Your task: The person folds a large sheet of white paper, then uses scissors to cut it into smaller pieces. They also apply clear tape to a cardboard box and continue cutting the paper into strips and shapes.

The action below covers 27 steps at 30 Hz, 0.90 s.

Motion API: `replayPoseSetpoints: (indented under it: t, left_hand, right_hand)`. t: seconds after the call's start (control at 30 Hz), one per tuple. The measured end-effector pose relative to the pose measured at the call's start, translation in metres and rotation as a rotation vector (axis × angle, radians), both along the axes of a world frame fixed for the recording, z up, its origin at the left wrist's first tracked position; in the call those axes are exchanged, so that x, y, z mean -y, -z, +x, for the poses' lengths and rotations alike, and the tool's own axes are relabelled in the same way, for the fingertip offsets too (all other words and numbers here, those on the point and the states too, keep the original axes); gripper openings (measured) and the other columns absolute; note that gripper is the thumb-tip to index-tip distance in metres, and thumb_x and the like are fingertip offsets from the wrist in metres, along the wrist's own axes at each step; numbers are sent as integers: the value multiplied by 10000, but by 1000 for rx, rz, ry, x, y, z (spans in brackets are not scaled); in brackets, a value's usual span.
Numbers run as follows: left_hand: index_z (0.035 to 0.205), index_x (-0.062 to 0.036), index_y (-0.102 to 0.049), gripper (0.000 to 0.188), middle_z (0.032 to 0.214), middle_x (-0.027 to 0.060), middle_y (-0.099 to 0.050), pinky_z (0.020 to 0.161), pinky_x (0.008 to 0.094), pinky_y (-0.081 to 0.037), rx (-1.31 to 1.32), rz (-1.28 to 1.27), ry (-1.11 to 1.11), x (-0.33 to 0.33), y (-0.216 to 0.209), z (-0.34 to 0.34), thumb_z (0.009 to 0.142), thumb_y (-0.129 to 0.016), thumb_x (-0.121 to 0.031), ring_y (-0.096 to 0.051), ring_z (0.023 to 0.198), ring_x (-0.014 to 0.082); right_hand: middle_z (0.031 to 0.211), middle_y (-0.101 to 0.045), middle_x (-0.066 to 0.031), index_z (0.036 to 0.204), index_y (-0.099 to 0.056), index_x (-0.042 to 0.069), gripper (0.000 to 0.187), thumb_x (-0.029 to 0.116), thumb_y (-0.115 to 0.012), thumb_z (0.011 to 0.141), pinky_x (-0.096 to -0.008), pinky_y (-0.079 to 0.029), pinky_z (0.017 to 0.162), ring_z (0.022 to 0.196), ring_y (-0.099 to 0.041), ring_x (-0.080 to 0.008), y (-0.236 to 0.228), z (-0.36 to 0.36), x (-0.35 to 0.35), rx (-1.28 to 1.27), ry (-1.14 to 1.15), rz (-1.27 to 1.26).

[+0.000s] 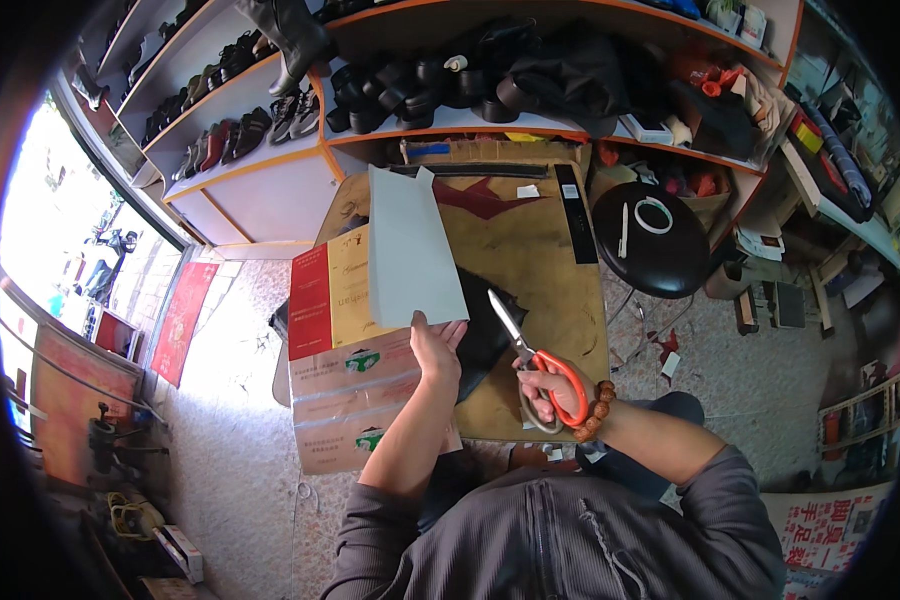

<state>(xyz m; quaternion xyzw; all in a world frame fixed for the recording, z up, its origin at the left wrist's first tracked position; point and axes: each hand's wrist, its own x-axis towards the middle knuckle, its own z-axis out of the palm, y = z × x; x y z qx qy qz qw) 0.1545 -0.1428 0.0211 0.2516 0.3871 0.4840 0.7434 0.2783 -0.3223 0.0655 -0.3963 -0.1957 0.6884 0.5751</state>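
Note:
My left hand (437, 348) grips the lower edge of a pale grey-white sheet of card (415, 250), thumb on top. The sheet is tilted, with a small tab at its upper corner. My right hand (548, 388) is wrapped round a pair of scissors (508, 322) with orange on the handle. Their blades look closed and point up and left, to the right of the sheet and apart from it. Beneath the sheet lie a red-and-gold printed card (310, 300) and a pinkish printed sheet (330, 415). Dark material (490, 350) lies on the tan worktable (570, 330) between my hands.
A red scrap (480, 196) and a black strip (574, 215) lie on the table's far part. At right, a round black stool (645, 260) bears a white ring of tape (654, 215) and a white stick. Shelves of shoes (240, 140) line the back. Scraps lie on the floor.

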Motion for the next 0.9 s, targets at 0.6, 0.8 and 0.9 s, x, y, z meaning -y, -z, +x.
replayPoseSetpoints:
  t: [0.6, 0.8, 0.9]
  left_hand:
    - [1237, -47, -399, 414, 1086, 157, -589, 925, 403, -393, 147, -169, -2, -9, -36, -29, 988, -320, -369, -555, 978, 273]
    - [1198, -31, -422, 408, 1085, 165, -570, 955, 402, -379, 181, -95, -20, 2, -45, -46, 981, -328, -363, -522, 1005, 262]
    - [1090, -47, -502, 308, 999, 112, -600, 892, 379, -413, 164, -6, -46, -3, -45, -70, 950, -458, -319, -541, 951, 224]
  right_hand:
    - [760, -584, -79, 1117, -447, 78, 569, 600, -421, 890, -314, -465, 489, 576, -552, -181, -5, -54, -42, -91, -110, -109]
    - [744, -566, -54, 1094, -446, 57, 573, 592, -436, 890, -262, -436, 441, 506, -506, -133, -13, -64, -70, 18, -77, 19]
    - [664, -506, -36, 994, -439, 57, 577, 614, -494, 854, -214, -410, 387, 458, -479, -77, -19, -67, -71, 197, -83, 168]
